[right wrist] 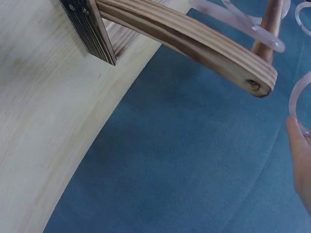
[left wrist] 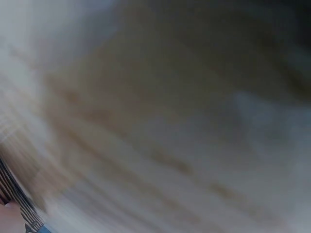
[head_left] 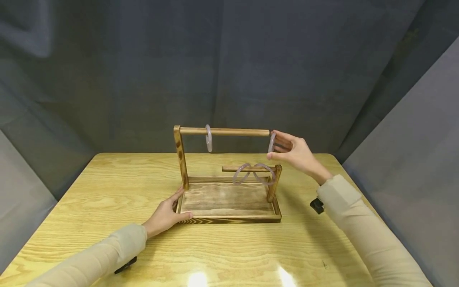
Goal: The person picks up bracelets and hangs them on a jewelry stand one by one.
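A wooden bangle rack point(head_left: 183, 159) stands on the table, with an upper bar, a lower bar and a tray base. My left hand point(head_left: 165, 213) holds the base's left end, thumb at the front edge and fingers at the side. In the left wrist view, only a fingertip point(left wrist: 10, 218) shows beside striped wood. My right hand point(head_left: 295, 153) pinches a pale lilac bangle point(head_left: 271, 142) by the upper bar's free right end; whether the bar passes through it I cannot tell. Another bangle point(head_left: 209, 138) hangs on the upper bar. Two bangles point(head_left: 241, 174) hang on the lower bar.
The wooden table point(head_left: 229, 247) bears the rack near its middle. A dark cloth point(head_left: 229, 71) hangs behind the table, and grey panels point(head_left: 412, 139) flank it. The rack's lower post point(right wrist: 194, 46) crosses the top of the right wrist view.
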`<state>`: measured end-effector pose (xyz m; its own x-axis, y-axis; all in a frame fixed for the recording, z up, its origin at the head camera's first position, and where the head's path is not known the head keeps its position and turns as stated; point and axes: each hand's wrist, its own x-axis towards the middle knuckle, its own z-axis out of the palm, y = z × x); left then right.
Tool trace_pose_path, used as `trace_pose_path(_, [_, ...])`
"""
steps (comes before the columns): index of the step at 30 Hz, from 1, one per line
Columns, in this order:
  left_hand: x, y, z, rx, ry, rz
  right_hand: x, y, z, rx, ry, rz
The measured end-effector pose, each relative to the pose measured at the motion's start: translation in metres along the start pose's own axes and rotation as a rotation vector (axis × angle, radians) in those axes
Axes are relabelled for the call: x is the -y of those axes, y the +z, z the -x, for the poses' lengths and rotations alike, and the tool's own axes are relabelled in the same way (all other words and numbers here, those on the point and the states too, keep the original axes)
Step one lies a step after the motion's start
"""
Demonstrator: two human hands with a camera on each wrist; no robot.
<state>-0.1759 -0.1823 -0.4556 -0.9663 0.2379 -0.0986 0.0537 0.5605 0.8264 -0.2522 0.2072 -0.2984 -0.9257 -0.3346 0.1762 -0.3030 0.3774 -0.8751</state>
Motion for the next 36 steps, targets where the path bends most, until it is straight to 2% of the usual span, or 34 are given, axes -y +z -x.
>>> trace_pose_path(15, [-0.002, 0.001, -0.001, 0.007, 0.013, 0.009, 0.011, -0.008, -0.015, 0.026, 0.036, 0.012])
trace_pose_path(22, [-0.002, 0.001, 0.000, 0.000, 0.008, 0.017, 0.014, -0.008, -0.024, 0.050, 0.008, 0.052])
trace_pose_path(30, [-0.001, 0.005, 0.000, -0.005, 0.011, 0.021, 0.022, -0.004, -0.034, 0.067, -0.020, 0.219])
trace_pose_path(36, [-0.002, 0.006, 0.000, -0.014, -0.001, 0.012, 0.030, 0.001, -0.041, 0.086, -0.066, 0.287])
